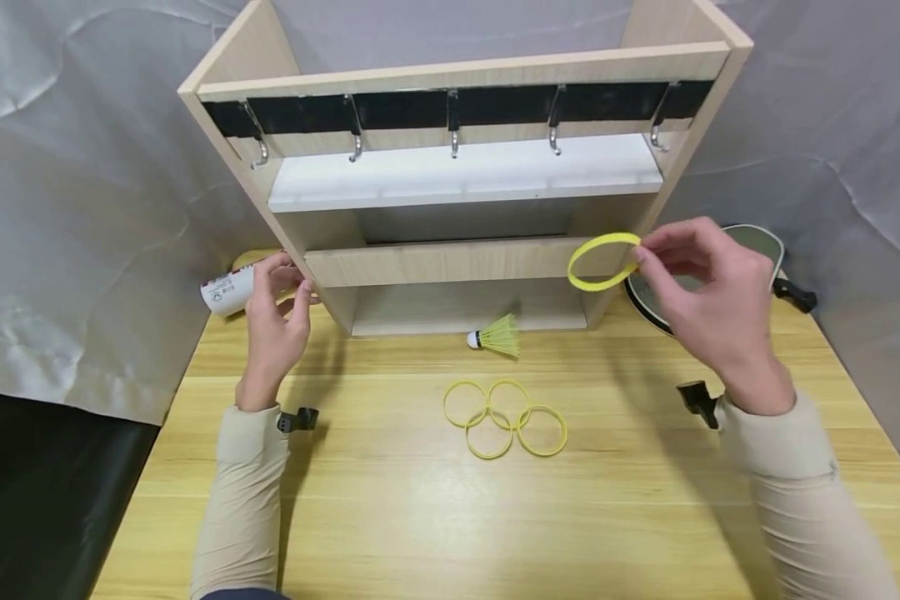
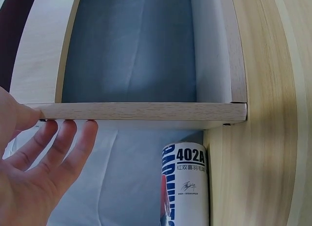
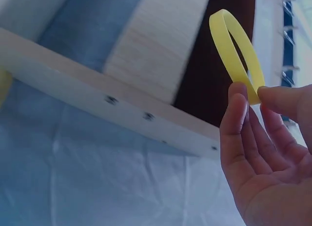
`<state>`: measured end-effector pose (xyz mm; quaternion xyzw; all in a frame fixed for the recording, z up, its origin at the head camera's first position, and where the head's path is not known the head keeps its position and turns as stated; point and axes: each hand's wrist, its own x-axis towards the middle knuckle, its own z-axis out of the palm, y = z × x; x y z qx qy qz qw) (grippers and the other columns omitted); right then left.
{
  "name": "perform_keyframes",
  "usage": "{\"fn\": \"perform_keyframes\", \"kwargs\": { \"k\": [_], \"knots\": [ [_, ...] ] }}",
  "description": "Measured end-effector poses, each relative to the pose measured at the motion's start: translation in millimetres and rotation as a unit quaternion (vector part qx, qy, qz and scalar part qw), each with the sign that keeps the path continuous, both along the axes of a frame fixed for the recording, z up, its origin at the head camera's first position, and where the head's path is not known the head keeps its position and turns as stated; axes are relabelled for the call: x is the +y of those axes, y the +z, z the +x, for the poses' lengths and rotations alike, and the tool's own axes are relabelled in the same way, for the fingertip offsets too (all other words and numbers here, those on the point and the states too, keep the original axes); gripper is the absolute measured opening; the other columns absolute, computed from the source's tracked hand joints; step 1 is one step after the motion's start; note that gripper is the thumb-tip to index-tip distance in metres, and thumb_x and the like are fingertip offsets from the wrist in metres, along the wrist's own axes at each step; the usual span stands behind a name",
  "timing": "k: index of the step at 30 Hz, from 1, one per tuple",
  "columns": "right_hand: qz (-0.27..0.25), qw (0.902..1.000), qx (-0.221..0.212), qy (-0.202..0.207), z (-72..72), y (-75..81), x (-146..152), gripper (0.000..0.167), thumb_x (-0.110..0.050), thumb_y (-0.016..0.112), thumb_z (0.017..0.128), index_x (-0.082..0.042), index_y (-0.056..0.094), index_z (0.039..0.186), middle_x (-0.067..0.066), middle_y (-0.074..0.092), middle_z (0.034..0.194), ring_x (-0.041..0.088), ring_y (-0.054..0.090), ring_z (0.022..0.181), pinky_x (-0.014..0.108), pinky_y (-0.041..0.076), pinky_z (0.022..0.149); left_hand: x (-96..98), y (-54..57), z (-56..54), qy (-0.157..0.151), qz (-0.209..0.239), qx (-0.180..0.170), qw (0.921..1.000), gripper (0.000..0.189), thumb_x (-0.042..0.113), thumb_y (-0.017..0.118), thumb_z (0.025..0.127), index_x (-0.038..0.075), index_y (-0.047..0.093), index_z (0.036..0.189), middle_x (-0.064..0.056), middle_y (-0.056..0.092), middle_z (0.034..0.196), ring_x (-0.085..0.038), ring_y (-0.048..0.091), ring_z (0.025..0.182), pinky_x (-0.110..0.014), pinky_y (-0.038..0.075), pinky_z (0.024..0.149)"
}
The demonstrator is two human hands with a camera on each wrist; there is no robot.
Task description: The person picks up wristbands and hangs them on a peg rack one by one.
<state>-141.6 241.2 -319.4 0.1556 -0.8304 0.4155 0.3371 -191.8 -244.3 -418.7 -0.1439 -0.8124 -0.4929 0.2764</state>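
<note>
My right hand (image 1: 720,292) pinches a yellow ring (image 1: 606,238) between thumb and fingertips, raised in front of the wooden shelf's right side. The same ring (image 3: 234,55) shows tilted on edge in the right wrist view. At the other end, my left hand (image 1: 276,329) grips the left side panel (image 2: 146,111) of the shelf, thumb on one face and fingertips on the other. Several yellow rings (image 1: 489,410) lie overlapping on the table in front. The shelf (image 1: 450,265) carries a black strip (image 1: 401,111) with several metal hooks (image 1: 454,137), none bearing a ring.
A yellow shuttlecock (image 1: 498,337) lies at the shelf's front edge. Beside the left panel is a white shuttlecock tube (image 1: 228,292) on its side. Rackets (image 1: 757,242) with a black handle (image 1: 795,294) lie behind my right hand. Grey cloth (image 1: 67,208) hangs around the table.
</note>
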Motion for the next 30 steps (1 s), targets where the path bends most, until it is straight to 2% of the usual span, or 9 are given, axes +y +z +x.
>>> {"fn": "perform_keyframes", "kwargs": {
  "k": [3,4,9,12,19,30],
  "knots": [
    [-0.029,0.9995,0.015,-0.001,0.2,13.0,2.1,0.016,0.006,0.080,0.092,0.012,0.076,0.106,-0.024,0.073,0.097,-0.011,0.070,0.084,0.004,0.058,0.082,-0.4,0.7,0.3,0.000,0.001,0.003,1.0000,0.037,-0.004,0.058,0.108,-0.008,0.049,0.145,-0.028,0.067,0.115,-0.014,0.066,0.099,-0.006,0.061,0.078],
    [-0.039,0.9990,0.021,-0.001,0.2,17.3,2.4,0.016,0.005,0.080,0.093,0.013,0.075,0.106,-0.024,0.073,0.097,-0.009,0.071,0.084,0.004,0.059,0.082,-0.6,0.8,0.5,0.000,0.001,0.003,1.0000,0.038,-0.004,0.057,0.109,-0.008,0.049,0.145,-0.028,0.067,0.115,-0.014,0.066,0.099,-0.006,0.061,0.078],
    [-0.084,0.9953,0.046,0.008,-1.3,37.2,0.9,0.021,0.002,0.078,0.094,0.019,0.072,0.105,-0.018,0.076,0.095,-0.001,0.075,0.081,0.011,0.063,0.081,-1.6,0.4,1.9,0.003,0.000,0.000,1.0000,0.038,-0.006,0.057,0.108,-0.008,0.048,0.145,-0.028,0.066,0.115,-0.016,0.066,0.099,-0.007,0.061,0.078],
    [-0.117,0.9915,0.057,0.006,-2.1,46.8,-1.0,0.018,0.003,0.078,0.094,0.017,0.073,0.104,-0.012,0.078,0.094,0.004,0.076,0.080,0.013,0.064,0.080,-1.9,-0.3,2.2,0.004,-0.001,-0.003,1.0000,0.039,-0.006,0.057,0.108,-0.008,0.048,0.146,-0.027,0.066,0.115,-0.018,0.066,0.099,-0.007,0.061,0.078],
    [-0.223,0.9708,0.085,0.025,-2.0,66.0,-4.5,0.009,0.007,0.077,0.090,0.012,0.076,0.097,0.003,0.078,0.085,0.011,0.074,0.070,0.016,0.064,0.071,-0.1,0.5,0.4,0.001,-0.001,0.001,1.0000,0.038,-0.004,0.057,0.109,-0.007,0.048,0.146,-0.027,0.067,0.116,-0.013,0.065,0.100,-0.007,0.061,0.079],
    [-0.298,0.9455,0.106,0.075,-10.6,78.5,-6.0,0.008,0.009,0.077,0.087,0.011,0.075,0.094,0.011,0.078,0.082,0.016,0.072,0.065,0.018,0.062,0.064,1.0,1.2,0.9,0.005,-0.007,0.001,1.0000,0.038,-0.004,0.058,0.109,-0.007,0.049,0.145,-0.027,0.067,0.116,-0.010,0.065,0.100,-0.006,0.060,0.078]
  ]
}}
